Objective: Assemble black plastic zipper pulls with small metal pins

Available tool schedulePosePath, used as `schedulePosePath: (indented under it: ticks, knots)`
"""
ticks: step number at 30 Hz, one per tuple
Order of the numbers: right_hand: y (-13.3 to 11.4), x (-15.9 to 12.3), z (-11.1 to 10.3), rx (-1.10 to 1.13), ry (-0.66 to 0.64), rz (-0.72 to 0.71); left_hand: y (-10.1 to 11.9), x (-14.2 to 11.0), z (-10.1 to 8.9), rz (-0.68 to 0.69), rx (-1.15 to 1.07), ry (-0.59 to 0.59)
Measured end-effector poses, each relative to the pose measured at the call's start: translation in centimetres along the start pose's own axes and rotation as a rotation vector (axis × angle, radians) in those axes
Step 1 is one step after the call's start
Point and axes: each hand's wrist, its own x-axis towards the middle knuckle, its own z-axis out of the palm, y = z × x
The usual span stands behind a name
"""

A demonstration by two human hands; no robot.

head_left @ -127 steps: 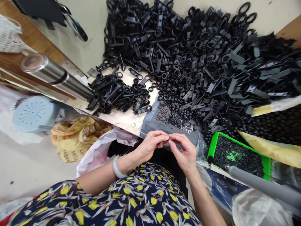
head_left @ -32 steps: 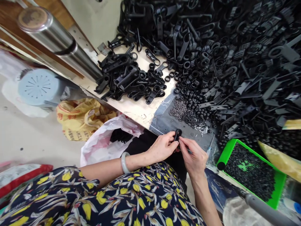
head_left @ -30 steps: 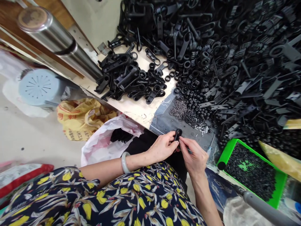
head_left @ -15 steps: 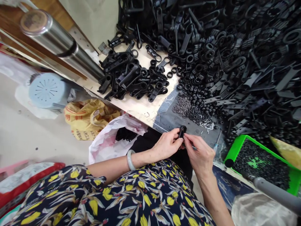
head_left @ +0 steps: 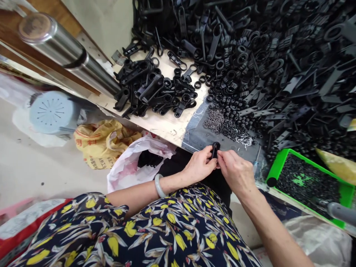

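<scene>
My left hand is closed round a small black plastic part with a rounded top end, held upright at the table's front edge. The fingers of my right hand are pinched together against the part's right side; whatever lies between their tips is hidden. Just beyond the hands, on a dark mat, lie silver pins, a heap of tiny brownish pieces and small black pieces. A thin screwdriver lies to the right of my right hand.
Black plastic parts are heaped across the back and right. A smaller pile of black handle-like parts sits left. A green tray of black bits is at right, a steel flask at left, and an open white bag below the edge.
My right hand has turned so its back shows more, with the fingertips still at the black part. The part has risen slightly, and the whole view has shifted a little.
</scene>
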Motion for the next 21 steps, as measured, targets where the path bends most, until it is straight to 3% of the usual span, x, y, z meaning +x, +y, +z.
schedulePosePath:
  ticks: [4, 9, 13, 16, 21]
  knots:
    - [0.0, 1.0, -0.8, -0.118, -0.161, -0.037, -0.1, 0.2, 0.0, 0.009, 0.022, 0.004]
    - [-1.2, 2.4, -1.6, -0.184, -0.388, 0.024, -0.1, 0.3, -0.3, 0.021, 0.067, 0.010]
    - [-2.3, 3.3, -1.9, -0.211, -0.444, 0.060, -0.3, 0.6, -0.9, 0.050, 0.076, -0.041]
    - [-2.7, 3.4, -2.1, -0.227, -0.488, 0.061, -0.5, 1.0, -1.4, 0.039, -0.061, -0.143]
    - [-3.2, 1.6, -2.1, -0.186, -0.376, -0.022, -0.4, 1.0, -1.6, -0.049, -0.339, -0.197]
